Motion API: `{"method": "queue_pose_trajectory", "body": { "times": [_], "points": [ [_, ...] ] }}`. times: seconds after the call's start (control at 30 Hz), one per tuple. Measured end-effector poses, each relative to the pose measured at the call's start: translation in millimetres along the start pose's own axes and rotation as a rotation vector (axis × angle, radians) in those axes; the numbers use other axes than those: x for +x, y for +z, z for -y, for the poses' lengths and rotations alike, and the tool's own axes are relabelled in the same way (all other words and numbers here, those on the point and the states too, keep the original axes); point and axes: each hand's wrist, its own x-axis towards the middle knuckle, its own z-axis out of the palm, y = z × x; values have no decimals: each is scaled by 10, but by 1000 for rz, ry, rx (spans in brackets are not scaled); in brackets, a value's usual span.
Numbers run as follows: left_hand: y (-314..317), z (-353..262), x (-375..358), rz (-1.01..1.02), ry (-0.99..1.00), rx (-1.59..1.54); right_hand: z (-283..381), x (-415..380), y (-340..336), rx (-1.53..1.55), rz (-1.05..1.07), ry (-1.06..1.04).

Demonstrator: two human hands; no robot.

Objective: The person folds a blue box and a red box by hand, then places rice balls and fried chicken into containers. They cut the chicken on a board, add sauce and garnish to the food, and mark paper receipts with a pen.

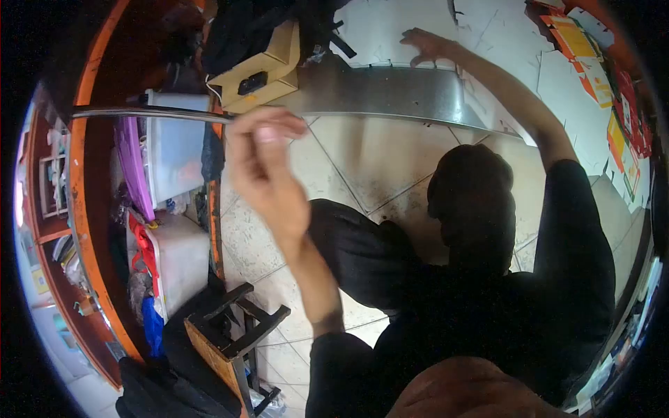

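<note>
My left hand (272,164), slightly blurred, is raised at the left of centre with its fingers curled. A long thin metal rod (153,112) runs leftward from these fingers across the orange shelf post. My right hand (428,46) reaches far forward with fingers spread, over white sheets (383,31) lying on the metal work surface (397,94). It holds nothing. Left of the sheets, close beyond my left hand, stands an open cardboard box (279,66) with a black object (252,83) at its side.
Orange-edged shelving (83,202) on the left holds a translucent bin (178,150), a purple item (132,164) and bags. A small wooden stool (216,348) stands by the shelf on the tiled floor (279,306). Colourful printed cardboard (592,70) lies at the upper right.
</note>
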Motion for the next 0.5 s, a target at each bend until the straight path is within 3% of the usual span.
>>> {"method": "queue_pose_trajectory", "body": {
  "times": [0.07, 0.17, 0.33, 0.5],
  "points": [
    [110, 224, -271, 34, -243, -79, 31, -51, -74, -68, 103, 99],
    [163, 282, -381, 163, -299, 37, -32, -84, -101, -77, 169, 78],
    [119, 362, -352, 139, -321, -41, -69, -82, -233, -24, 251, 52],
    [54, 348, -354, 138, -385, -62, -32, -137, -250, -29, 181, 12]
  ]
}}
